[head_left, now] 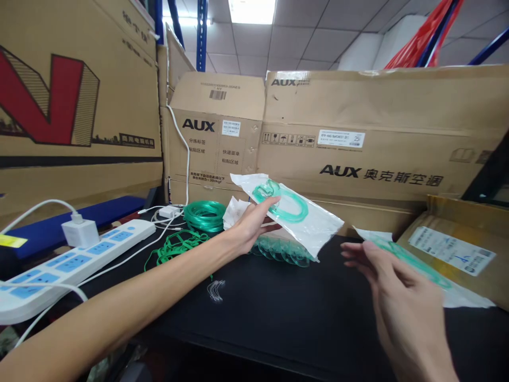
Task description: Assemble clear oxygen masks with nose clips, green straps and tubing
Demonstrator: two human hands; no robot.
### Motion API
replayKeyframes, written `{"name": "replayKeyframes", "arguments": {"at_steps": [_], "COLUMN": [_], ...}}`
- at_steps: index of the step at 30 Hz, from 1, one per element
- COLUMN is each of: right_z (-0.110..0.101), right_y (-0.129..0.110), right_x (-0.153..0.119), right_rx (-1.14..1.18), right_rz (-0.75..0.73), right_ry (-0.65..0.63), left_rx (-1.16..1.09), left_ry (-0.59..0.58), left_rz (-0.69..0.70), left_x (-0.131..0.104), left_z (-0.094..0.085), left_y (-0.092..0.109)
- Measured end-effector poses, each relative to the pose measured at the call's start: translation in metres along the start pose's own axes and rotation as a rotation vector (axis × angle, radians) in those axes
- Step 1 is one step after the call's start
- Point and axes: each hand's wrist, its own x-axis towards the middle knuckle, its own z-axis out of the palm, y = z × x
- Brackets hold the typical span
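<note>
My left hand [254, 223] is closed on the edge of a white-backed clear pouch [322, 223], holding it tilted above the table. Coiled green tubing and what looks like a green oxygen mask show inside the pouch. My right hand [401, 286], slightly blurred, is in front of a second pouch [465, 294] with green tubing in it; its fingers are stretched out and appear to hold nothing. Beneath the held pouch lies a row of clear green masks [278, 252], partly hidden. A coil of green tubing [204, 216] and a tangle of green elastic straps [178, 248] lie left of them.
Several thin metal strips [216, 291] lie on the black table [254, 323]. A white power strip [79, 265] with a plugged-in charger [80, 232] and loose white cables is at left. Large cardboard boxes [358, 154] line the back; another carton [461, 228] stands at right.
</note>
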Motion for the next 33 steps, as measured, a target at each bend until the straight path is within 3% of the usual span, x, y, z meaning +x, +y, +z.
{"name": "replayKeyframes", "arguments": {"at_steps": [3,7,15,17,22,28,30,33], "right_z": [0.007,0.014,0.007,0.006,0.005,0.010,0.011,0.007], "right_y": [0.017,0.018,0.007,0.003,-0.010,-0.022,-0.022,-0.016], "right_x": [0.007,0.008,0.004,0.004,0.002,0.001,0.000,-0.001], "right_rx": [0.097,0.081,0.185,0.300,0.575,0.789,0.785,0.737], "right_rz": [0.156,0.145,0.166,0.258,0.449,0.595,0.604,0.603], "right_ry": [-0.014,0.063,0.173,0.139,-0.100,-0.181,-0.165,-0.134], "left_rx": [0.032,0.147,0.327,0.336,0.387,0.422,0.408,0.384], "left_ry": [-0.023,-0.071,-0.124,-0.151,-0.232,-0.361,-0.328,-0.174], "left_rz": [0.008,0.041,0.096,0.114,0.163,0.152,0.126,0.120], "left_x": [-0.005,-0.012,-0.015,-0.014,-0.013,-0.008,-0.003,0.008], "left_z": [0.000,0.004,0.010,0.011,0.015,0.017,0.012,0.000], "left_y": [0.003,0.008,0.012,0.013,0.013,0.013,0.015,0.023]}}
